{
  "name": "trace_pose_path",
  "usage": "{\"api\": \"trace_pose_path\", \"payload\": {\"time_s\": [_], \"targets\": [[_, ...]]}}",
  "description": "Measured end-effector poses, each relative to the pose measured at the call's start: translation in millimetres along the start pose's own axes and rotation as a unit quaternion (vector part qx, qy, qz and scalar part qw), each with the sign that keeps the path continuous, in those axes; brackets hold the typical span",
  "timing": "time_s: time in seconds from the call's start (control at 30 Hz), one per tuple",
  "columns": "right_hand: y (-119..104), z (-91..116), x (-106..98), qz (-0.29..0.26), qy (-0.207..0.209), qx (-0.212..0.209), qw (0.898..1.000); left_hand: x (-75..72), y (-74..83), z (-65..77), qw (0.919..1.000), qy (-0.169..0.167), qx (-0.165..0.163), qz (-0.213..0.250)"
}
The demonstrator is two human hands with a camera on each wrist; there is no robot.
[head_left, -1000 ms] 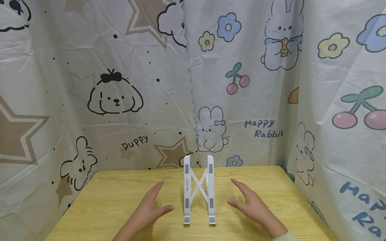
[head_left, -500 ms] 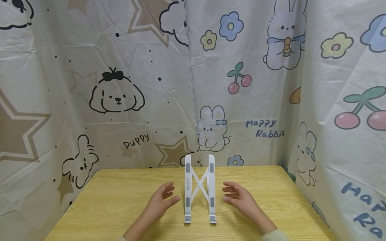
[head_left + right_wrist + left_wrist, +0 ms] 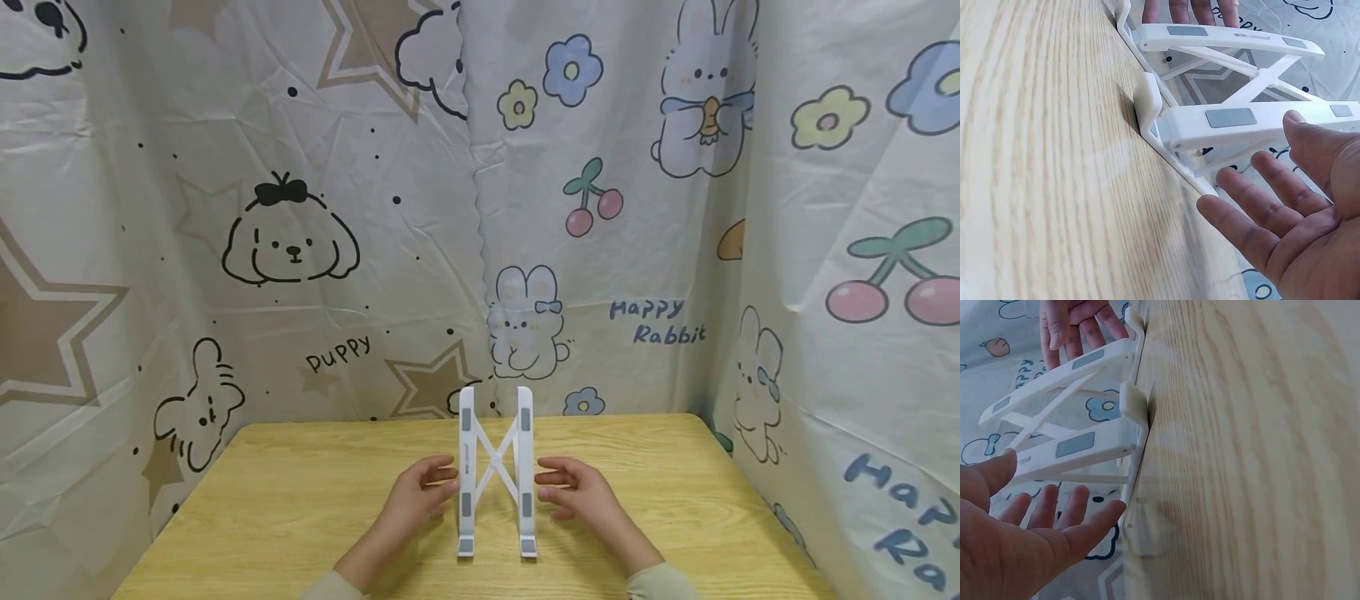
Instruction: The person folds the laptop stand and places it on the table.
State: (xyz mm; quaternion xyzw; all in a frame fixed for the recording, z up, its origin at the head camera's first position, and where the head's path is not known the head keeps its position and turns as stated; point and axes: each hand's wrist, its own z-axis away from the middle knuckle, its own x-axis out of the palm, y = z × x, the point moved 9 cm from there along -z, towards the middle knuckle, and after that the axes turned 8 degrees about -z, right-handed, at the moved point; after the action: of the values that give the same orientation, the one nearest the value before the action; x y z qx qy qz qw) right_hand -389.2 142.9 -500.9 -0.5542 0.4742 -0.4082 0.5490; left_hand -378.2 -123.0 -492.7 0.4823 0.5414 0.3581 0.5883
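A white folding laptop stand (image 3: 527, 467) with grey pads stands unfolded on the wooden table, its two rails joined by crossed braces. Beside its left rail is my left hand (image 3: 414, 493), fingers loosely bent and thumb apart, fingertips right at the rail. My right hand (image 3: 583, 493) mirrors it at the right rail, its fingertips close to the edge. In the left wrist view, the left thumb (image 3: 999, 469) overlaps the near rail while the palm (image 3: 1016, 556) faces up below it. The right wrist view has the right thumb (image 3: 1300, 128) overlapping the rail, fingers spread underneath.
The yellow wood-grain table (image 3: 300, 475) extends to both sides of the stand. Behind it and along the right hangs a pale curtain (image 3: 420, 275) printed with puppies, rabbits, cherries and flowers.
Both hands have moved inward from either side toward the stand's rails, and their fingers have bent more. The stand has stayed in place.
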Motion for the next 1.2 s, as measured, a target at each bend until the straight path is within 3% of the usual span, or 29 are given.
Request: {"api": "trace_pose_path", "payload": {"time_s": [0.23,0.43,0.73,1.2], "targets": [[9,-8,8,-0.044,0.004,0.018,0.999,7.0,-3.7,-6.4,0.9995,0.015,-0.016,0.021],[15,-11,14,-0.051,0.006,0.025,0.998,10.3,-10.1,-10.9,0.9978,0.03,-0.034,0.048],[19,-11,15,-0.068,0.029,0.029,0.997,15.4,-19.4,-17.1,0.9959,0.024,-0.036,0.079],[15,-9,22,-0.062,0.017,0.028,0.998,14.2,-18.6,-16.6,0.9963,0.015,-0.024,0.081]]}}
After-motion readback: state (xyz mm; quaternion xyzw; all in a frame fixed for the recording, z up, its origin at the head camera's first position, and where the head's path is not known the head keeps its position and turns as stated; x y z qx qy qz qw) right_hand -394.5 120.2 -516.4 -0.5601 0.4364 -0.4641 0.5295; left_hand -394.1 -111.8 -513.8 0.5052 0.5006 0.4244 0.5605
